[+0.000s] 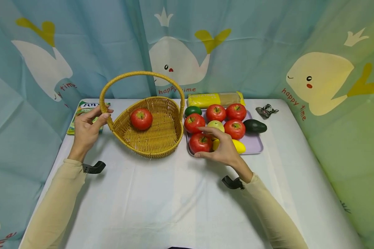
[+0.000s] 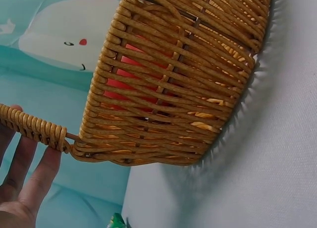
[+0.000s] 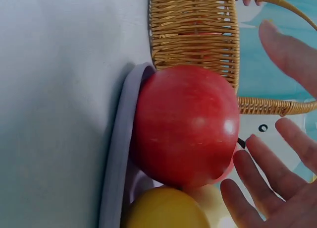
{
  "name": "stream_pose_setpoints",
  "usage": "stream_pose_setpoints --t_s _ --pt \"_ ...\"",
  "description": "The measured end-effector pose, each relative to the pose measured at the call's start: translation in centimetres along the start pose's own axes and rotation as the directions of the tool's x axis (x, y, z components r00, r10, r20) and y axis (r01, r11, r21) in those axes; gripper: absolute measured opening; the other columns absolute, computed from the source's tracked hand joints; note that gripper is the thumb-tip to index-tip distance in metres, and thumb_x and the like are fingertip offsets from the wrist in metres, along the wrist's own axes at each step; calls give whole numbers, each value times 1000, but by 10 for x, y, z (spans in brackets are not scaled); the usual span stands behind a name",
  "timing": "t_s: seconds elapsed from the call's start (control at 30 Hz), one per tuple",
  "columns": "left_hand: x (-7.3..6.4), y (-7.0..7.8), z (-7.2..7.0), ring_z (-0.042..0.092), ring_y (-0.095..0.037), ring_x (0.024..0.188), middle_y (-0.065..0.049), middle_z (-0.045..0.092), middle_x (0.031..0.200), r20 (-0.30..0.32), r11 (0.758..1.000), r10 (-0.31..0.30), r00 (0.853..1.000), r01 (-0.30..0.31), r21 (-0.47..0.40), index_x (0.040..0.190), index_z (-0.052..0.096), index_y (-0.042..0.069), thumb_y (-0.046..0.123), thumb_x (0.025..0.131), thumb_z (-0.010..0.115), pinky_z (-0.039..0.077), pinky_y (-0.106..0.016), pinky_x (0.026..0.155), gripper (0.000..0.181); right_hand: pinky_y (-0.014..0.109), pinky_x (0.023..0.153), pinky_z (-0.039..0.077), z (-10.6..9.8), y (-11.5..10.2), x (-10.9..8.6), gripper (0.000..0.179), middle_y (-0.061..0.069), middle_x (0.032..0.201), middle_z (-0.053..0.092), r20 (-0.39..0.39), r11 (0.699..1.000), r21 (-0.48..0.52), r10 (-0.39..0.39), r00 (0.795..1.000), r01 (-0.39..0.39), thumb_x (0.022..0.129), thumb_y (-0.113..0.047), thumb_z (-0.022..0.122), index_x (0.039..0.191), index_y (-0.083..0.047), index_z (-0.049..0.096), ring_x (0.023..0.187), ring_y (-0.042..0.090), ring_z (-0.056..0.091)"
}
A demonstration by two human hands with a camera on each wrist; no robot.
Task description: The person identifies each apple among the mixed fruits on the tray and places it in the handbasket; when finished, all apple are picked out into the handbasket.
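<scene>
My left hand (image 1: pixel 86 130) grips the handle (image 1: pixel 103 100) of a yellow-brown wicker basket (image 1: pixel 157 135) near its left base; in the left wrist view, fingers lie around the wrapped handle (image 2: pixel 37 129). One red apple (image 1: pixel 141 119) lies inside the basket. With thumb and fingers spread apart, my right hand (image 1: pixel 222 147) hovers over the near-left corner of a lilac tray (image 1: pixel 256 148), about a red apple (image 1: pixel 200 142). In the right wrist view, a gap shows between the fingers and that apple (image 3: pixel 185 124).
On the tray are several more red apples (image 1: pixel 234 129), a pale green fruit (image 1: pixel 215 125), a yellow fruit (image 1: pixel 238 146) and dark green fruits (image 1: pixel 255 126). Behind lies a yellow packet (image 1: pixel 216 99). A black wrapper (image 1: pixel 266 111) is at right, a green packet (image 1: pixel 84 108) at left.
</scene>
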State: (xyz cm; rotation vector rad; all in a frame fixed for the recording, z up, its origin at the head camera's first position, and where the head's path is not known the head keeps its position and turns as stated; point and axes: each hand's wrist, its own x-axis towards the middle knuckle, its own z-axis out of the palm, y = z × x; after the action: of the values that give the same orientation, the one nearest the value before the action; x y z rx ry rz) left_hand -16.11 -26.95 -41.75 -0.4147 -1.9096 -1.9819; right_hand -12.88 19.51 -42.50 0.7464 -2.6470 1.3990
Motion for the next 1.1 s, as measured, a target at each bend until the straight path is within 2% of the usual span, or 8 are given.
stream_pose_setpoints --t_s 0.13,0.27,0.43,0.8,1.1 --pt "0 0 1 74 -13 101 -4 81 111 -2 1000 2 1000 -2 -1 133 71 -4 -3 101 68 65 -19 82 33 51 107 58 1 2 -2 82 10 138 71 -21 998 -63 5 1000 -6 69 -24 103 141 -8 67 124 28 68" --pt "0 0 1 74 -12 100 -3 81 111 -3 1000 0 1000 0 12 133 71 -4 -3 101 68 64 -18 81 32 50 110 56 4 5 -3 79 11 135 73 -45 990 -141 -30 999 23 68 -24 103 137 -4 70 127 30 67" --pt "-1 0 2 73 -10 100 -3 81 111 -10 1000 -2 1000 2 30 133 71 -3 -2 101 68 64 -17 81 33 50 113 54 7 9 -5 77 15 134 73 -52 981 -187 -57 997 46 68 -20 103 134 0 70 129 32 67" --pt "-2 0 1 73 -10 101 -1 81 111 -13 999 -8 1000 9 51 134 71 -2 -1 101 68 64 -17 82 33 53 113 55 9 8 -4 78 16 135 72 -12 960 -279 -41 999 36 70 -25 102 136 1 68 129 35 66" --pt "-1 1 1 74 -15 102 -1 81 110 -8 999 -14 1000 15 36 134 71 -2 -1 101 68 64 -18 83 33 55 113 53 13 0 -3 88 22 136 68 36 913 -404 -41 999 52 66 -27 104 138 4 64 128 41 63"
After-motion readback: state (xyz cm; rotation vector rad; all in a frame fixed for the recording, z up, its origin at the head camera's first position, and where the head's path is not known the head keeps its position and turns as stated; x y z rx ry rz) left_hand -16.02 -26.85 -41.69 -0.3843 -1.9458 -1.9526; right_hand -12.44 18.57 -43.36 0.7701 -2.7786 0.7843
